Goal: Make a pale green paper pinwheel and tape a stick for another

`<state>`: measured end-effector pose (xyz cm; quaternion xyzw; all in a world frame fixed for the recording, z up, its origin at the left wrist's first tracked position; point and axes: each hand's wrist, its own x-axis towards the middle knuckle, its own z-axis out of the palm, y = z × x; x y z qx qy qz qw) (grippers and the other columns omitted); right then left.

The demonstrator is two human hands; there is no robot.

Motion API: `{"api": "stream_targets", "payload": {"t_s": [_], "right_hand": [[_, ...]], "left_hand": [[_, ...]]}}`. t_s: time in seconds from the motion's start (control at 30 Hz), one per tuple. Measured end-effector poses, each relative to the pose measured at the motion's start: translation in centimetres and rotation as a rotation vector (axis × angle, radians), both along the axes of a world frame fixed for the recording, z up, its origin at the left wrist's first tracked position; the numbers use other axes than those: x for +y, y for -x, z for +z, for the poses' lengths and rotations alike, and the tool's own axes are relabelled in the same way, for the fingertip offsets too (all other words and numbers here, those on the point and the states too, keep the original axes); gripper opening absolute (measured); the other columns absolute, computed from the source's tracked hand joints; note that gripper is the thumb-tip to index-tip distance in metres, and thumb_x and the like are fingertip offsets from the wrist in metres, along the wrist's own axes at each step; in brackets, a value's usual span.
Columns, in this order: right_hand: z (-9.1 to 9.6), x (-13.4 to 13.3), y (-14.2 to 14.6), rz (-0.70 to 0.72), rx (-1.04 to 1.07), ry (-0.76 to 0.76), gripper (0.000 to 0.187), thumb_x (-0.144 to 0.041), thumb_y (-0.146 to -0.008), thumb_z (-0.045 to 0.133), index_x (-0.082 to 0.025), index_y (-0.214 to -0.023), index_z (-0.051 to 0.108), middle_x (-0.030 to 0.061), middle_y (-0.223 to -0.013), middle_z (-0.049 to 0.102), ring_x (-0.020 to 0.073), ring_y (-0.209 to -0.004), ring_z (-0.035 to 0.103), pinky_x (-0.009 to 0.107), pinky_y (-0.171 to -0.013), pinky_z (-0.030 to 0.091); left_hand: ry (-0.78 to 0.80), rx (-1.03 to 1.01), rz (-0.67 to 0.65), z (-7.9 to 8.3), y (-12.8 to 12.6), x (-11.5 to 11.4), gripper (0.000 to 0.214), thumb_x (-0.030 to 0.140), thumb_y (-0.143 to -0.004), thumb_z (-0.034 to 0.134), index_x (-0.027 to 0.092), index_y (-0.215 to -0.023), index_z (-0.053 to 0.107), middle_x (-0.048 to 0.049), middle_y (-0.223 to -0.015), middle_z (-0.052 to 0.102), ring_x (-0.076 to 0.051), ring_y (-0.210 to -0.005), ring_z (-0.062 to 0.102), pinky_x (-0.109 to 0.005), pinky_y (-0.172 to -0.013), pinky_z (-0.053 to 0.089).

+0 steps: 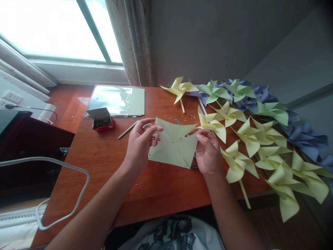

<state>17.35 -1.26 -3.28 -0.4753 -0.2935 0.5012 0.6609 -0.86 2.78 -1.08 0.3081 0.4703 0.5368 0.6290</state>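
A pale yellow-green paper square (170,152) hangs tilted over the table, slit along its diagonals, with a red dot near the middle and small holes at some corners. My right hand (209,149) grips its right edge between thumb and fingers. Beside the left edge, my left hand (143,140) has its fingers curled. Something small and shiny shows among them, but I cannot make out what it is. Partly hidden behind the paper lie scissors (194,162) with dark handles. A rolled paper stick (128,129) lies left of the paper.
An open red box (103,122) of small brass-coloured pieces stands at the left, before a clear packet of paper sheets (117,100). Several yellow pinwheels (238,161), green ones (214,91) and blue ones (308,137) crowd the right side. A white cable (85,173) loops over the left edge.
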Motion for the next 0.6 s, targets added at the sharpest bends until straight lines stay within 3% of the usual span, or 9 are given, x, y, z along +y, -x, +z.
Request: {"api": "stream_targets", "payload": {"t_s": [0.3, 0.47, 0.6], "right_hand": [[0.15, -0.11, 0.00, 0.031, -0.043, 0.020, 0.008, -0.027, -0.078, 0.068, -0.024, -0.076, 0.061, 0.0019, -0.096, 0.066, 0.0193, -0.081, 0.062, 0.033, -0.072, 0.053], [-0.03, -0.18, -0.02, 0.058, -0.019, 0.029, 0.008, -0.028, -0.079, 0.069, -0.024, -0.079, 0.061, 0.0004, -0.091, 0.067, 0.0184, -0.077, 0.063, 0.033, -0.072, 0.053], [-0.13, -0.12, -0.23, 0.082, 0.011, 0.038, 0.007, -0.028, -0.080, 0.069, -0.023, -0.081, 0.064, 0.0007, -0.086, 0.067, 0.0182, -0.079, 0.063, 0.032, -0.073, 0.052]], "left_hand": [[0.155, -0.128, -0.097, -0.33, 0.29, 0.26, 0.033, 0.023, -0.073, 0.079, 0.012, -0.102, 0.068, -0.0026, -0.076, 0.067, -0.007, -0.055, 0.053, -0.017, -0.047, 0.035], [0.089, -0.076, -0.095, -0.22, 0.20, 0.15, 0.023, 0.027, -0.073, 0.083, 0.015, -0.082, 0.065, 0.0025, -0.068, 0.058, -0.005, -0.052, 0.047, -0.017, -0.044, 0.030], [-0.001, 0.039, -0.044, 0.02, 0.36, 0.11, 0.020, 0.026, -0.075, 0.081, 0.017, -0.079, 0.064, 0.0040, -0.062, 0.053, -0.006, -0.052, 0.044, -0.018, -0.044, 0.028]]}}
